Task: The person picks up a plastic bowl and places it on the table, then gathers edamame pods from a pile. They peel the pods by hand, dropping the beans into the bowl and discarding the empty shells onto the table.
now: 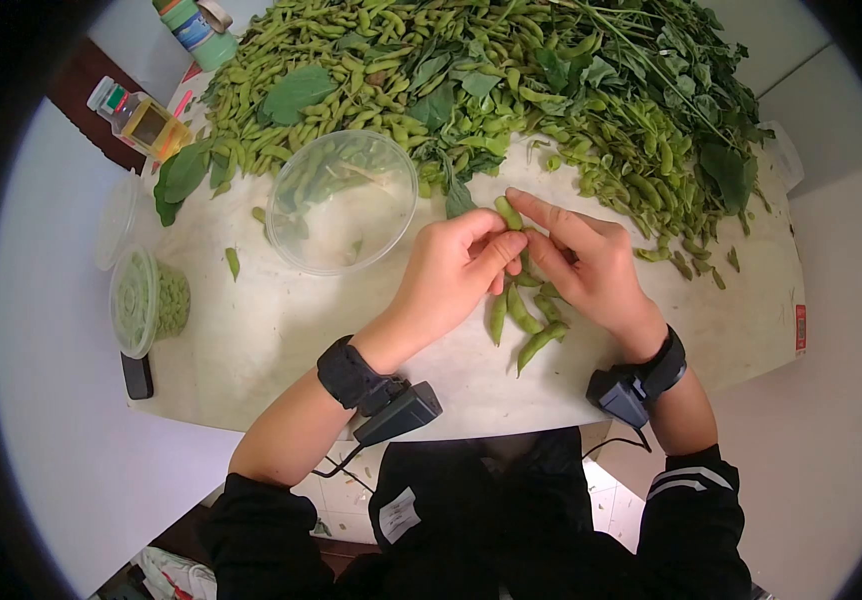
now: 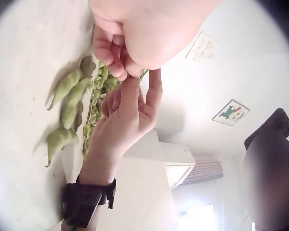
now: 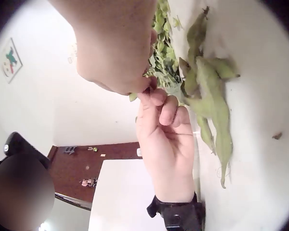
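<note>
Both hands meet over the table around one green edamame pod [image 1: 507,212]. My left hand [image 1: 451,268] pinches it between thumb and index finger, the other fingers curled beneath. On the far side, my right hand [image 1: 594,262] has its index finger at the pod's upper end and its thumb near the lower end. The wrist views show the two hands' fingertips together, with most of the pod hidden behind them. Just below the hands, several loose pods [image 1: 524,312] lie on the table; in the right wrist view these pods [image 3: 214,106] appear plump and whole.
A big heap of pods and leaves [image 1: 381,70] covers the table's far side. A clear round bowl [image 1: 301,255] stands left of the hands. Further left are a lidded tub of shelled beans [image 1: 173,300], a bottle of yellow liquid [image 1: 151,128] and a green container [image 1: 213,48].
</note>
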`<state>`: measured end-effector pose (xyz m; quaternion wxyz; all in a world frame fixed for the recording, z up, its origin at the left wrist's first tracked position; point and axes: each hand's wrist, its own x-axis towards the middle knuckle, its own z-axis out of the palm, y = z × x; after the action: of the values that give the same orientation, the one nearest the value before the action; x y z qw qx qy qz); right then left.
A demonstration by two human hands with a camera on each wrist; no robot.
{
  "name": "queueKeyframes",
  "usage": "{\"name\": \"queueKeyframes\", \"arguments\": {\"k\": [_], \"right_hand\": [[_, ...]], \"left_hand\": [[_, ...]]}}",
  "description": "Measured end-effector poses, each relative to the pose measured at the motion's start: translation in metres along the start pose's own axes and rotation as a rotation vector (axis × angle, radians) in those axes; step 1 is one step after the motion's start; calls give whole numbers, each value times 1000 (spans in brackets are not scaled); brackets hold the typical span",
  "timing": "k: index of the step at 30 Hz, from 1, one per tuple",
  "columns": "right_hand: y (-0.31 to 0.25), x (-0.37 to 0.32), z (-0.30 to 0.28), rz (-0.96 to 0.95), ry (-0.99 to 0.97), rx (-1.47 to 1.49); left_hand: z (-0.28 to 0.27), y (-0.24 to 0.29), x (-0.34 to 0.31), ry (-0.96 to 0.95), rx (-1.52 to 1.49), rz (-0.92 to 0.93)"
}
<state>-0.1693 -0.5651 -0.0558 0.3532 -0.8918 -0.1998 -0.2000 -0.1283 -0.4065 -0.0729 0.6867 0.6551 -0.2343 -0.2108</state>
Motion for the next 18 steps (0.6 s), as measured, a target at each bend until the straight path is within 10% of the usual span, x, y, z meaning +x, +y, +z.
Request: {"name": "queueKeyframes", "arguments": {"k": [18], "right_hand": [[0,-1,-3,28,-140,130]], "left_hand": [[1,0,-3,53,301,94]]}}
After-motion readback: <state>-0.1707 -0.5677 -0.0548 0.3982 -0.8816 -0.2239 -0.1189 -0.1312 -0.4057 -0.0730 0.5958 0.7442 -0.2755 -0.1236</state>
